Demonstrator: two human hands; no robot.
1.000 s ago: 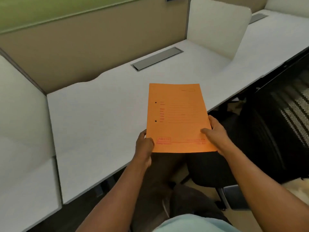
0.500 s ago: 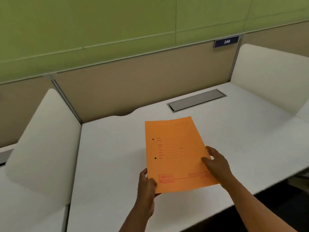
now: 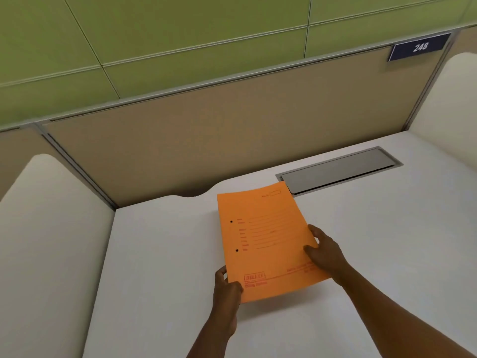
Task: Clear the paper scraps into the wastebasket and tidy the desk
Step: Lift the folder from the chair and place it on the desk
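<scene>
An orange file folder (image 3: 263, 239) with red print and two punched holes is held just above the white desk (image 3: 160, 267), near its middle. My left hand (image 3: 228, 286) grips the folder's near left corner. My right hand (image 3: 324, 250) holds its right edge, thumb on top. The folder's far corner reaches the grey cable flap. No paper scraps and no wastebasket are in view.
A grey metal cable flap (image 3: 338, 170) is set into the desk at the back right. White rounded side dividers stand at the left (image 3: 51, 228) and right (image 3: 449, 99). A beige partition (image 3: 219, 125) with a "248" sign (image 3: 419, 47) closes the back.
The view has lifted from the desk's front edge and chair to the back partition. Both hands have carried the folder forward over the desk, toward the cable flap.
</scene>
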